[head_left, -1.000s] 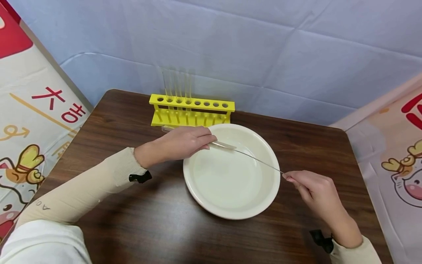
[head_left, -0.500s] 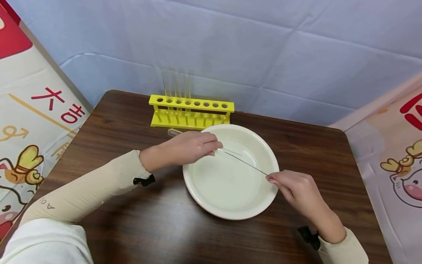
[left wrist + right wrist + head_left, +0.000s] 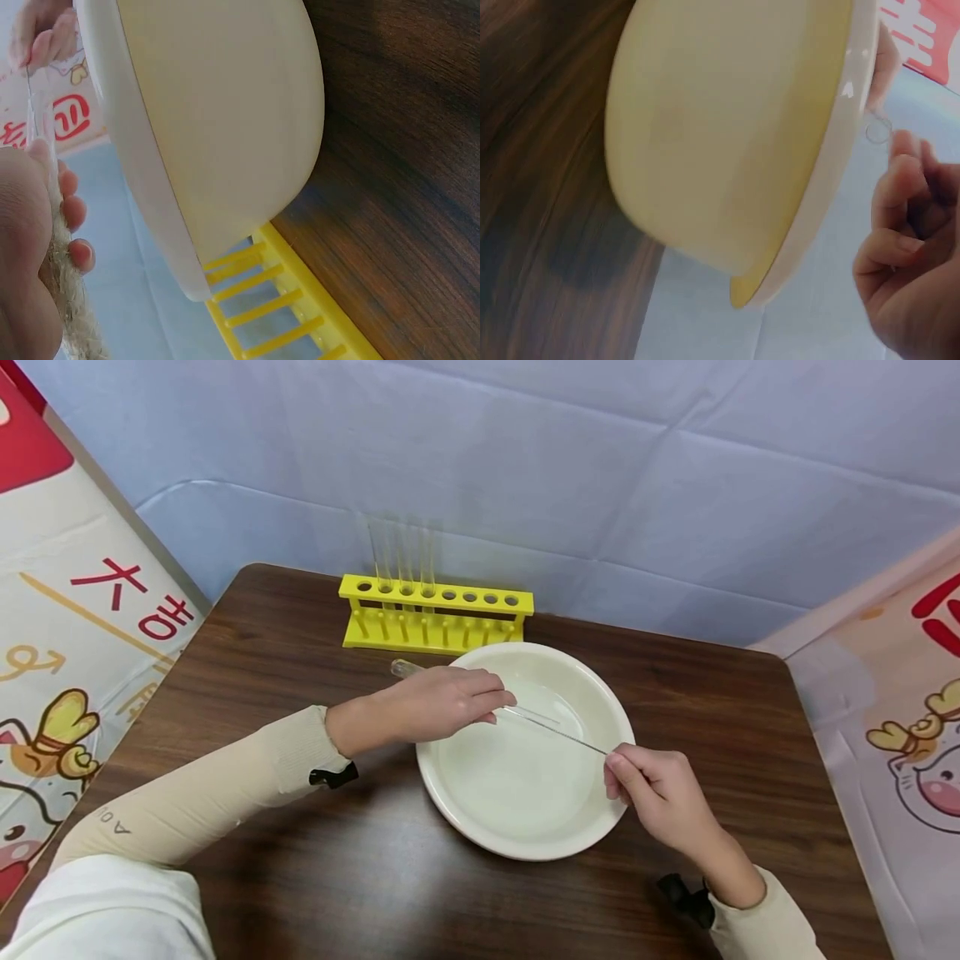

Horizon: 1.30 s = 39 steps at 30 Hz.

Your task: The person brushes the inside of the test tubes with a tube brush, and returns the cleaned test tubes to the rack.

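Observation:
Above the white basin (image 3: 430,781) my left hand (image 3: 442,703) grips a clear glass test tube (image 3: 406,669), its rounded end sticking out at the upper left. My right hand (image 3: 660,789) pinches the thin twisted-wire handle of a test tube brush (image 3: 573,741) near the basin's right rim. The wire runs into the mouth of the tube, which points right. In the left wrist view, pale bristles (image 3: 69,300) fill the tube below the left fingers (image 3: 75,214). The palm hides the tube's middle.
Behind the basin stands a yellow test tube rack (image 3: 442,631) with 3 upright clear test tubes (image 3: 406,552) at its left side. Both rest on a dark wood-grain table (image 3: 315,852). A pale blue cloth backdrop (image 3: 525,468) hangs close behind the table.
My right hand has moved left over the basin rim, pushing the brush deeper into the test tube, and its fingers have turned on the wire. My left hand has shifted slightly right and down with the tube.

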Available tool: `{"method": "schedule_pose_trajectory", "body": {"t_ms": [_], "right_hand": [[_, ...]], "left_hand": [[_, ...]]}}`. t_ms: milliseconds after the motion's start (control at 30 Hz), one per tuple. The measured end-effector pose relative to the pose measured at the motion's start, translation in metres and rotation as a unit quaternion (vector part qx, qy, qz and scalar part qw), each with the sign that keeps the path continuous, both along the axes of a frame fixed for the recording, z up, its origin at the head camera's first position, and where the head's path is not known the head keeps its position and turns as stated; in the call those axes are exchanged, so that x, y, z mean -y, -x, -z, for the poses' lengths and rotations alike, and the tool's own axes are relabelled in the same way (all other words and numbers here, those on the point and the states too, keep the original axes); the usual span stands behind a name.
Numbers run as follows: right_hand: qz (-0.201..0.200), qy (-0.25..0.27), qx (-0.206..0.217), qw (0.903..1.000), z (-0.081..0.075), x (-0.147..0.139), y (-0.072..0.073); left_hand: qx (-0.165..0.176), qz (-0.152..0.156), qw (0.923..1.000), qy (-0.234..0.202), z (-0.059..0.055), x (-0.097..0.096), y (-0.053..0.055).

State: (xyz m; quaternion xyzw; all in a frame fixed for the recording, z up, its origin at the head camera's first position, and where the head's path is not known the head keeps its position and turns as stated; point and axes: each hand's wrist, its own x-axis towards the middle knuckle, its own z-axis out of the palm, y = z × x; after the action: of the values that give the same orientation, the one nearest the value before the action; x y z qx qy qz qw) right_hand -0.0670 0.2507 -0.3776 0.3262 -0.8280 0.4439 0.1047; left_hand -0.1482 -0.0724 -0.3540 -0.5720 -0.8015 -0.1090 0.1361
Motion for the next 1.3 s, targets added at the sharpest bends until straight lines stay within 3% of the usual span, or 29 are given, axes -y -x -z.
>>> {"method": "schedule_pose_trajectory", "body": {"t_ms": [100, 200, 300, 333, 400, 533, 567, 600, 633, 667, 733, 900, 1000, 1067, 1200, 1300], "right_hand": [[0.002, 0.040, 0.087, 0.9954, -0.005, 0.003, -0.002], [-0.011, 0.051, 0.170, 0.9841, -0.010, 0.004, -0.002], [-0.049, 0.088, 0.270, 0.9574, -0.014, 0.003, 0.000], [-0.068, 0.112, 0.308, 0.9424, -0.015, 0.003, 0.002], [-0.111, 0.177, 0.391, 0.8966, -0.015, 0.003, 0.004], [-0.197, 0.300, 0.519, 0.7756, -0.012, 0.002, 0.009], [-0.210, 0.320, 0.537, 0.7520, -0.011, 0.002, 0.010], [-0.217, 0.335, 0.548, 0.7350, -0.011, 0.002, 0.010], [-0.220, 0.346, 0.553, 0.7250, -0.010, 0.002, 0.010], [-0.217, 0.355, 0.554, 0.7210, -0.010, 0.002, 0.009], [-0.199, 0.368, 0.547, 0.7255, -0.012, 0.003, 0.007], [-0.142, 0.378, 0.507, 0.7618, -0.014, 0.006, 0.001], [-0.133, 0.376, 0.478, 0.7824, -0.012, 0.006, 0.000], [-0.129, 0.368, 0.445, 0.8057, -0.010, 0.006, -0.001], [-0.104, 0.329, 0.360, 0.8671, -0.007, 0.003, -0.001], [-0.084, 0.298, 0.313, 0.8978, -0.005, -0.001, -0.001]], "left_hand": [[-0.007, 0.006, 0.9999, -0.006, 0.001, -0.001, 0.000], [-0.013, 0.007, 0.9998, -0.010, 0.002, -0.002, 0.000], [-0.017, 0.009, 0.9997, -0.011, 0.001, -0.004, 0.000], [-0.018, 0.010, 0.9997, -0.011, 0.001, -0.004, -0.001], [-0.021, 0.012, 0.9997, -0.010, 0.000, -0.006, -0.001], [-0.031, 0.007, 0.9995, -0.007, -0.001, -0.007, -0.002], [-0.037, 0.005, 0.9993, -0.006, -0.001, -0.007, -0.002], [-0.042, 0.003, 0.9991, -0.005, -0.001, -0.007, -0.002], [-0.045, 0.002, 0.9990, -0.004, -0.001, -0.007, -0.002], [-0.049, 0.002, 0.9988, -0.004, -0.002, -0.007, -0.002], [-0.053, 0.002, 0.9986, -0.005, -0.003, -0.008, -0.002], [-0.048, 0.001, 0.9988, -0.005, -0.005, -0.010, -0.003], [-0.032, 0.000, 0.9995, -0.005, -0.006, -0.009, -0.002], [-0.021, 0.000, 0.9997, -0.008, -0.007, -0.007, -0.002], [-0.015, 0.001, 0.9997, -0.018, -0.010, -0.004, -0.002], [-0.007, 0.000, 0.9998, -0.019, -0.012, 0.000, -0.001]]}}
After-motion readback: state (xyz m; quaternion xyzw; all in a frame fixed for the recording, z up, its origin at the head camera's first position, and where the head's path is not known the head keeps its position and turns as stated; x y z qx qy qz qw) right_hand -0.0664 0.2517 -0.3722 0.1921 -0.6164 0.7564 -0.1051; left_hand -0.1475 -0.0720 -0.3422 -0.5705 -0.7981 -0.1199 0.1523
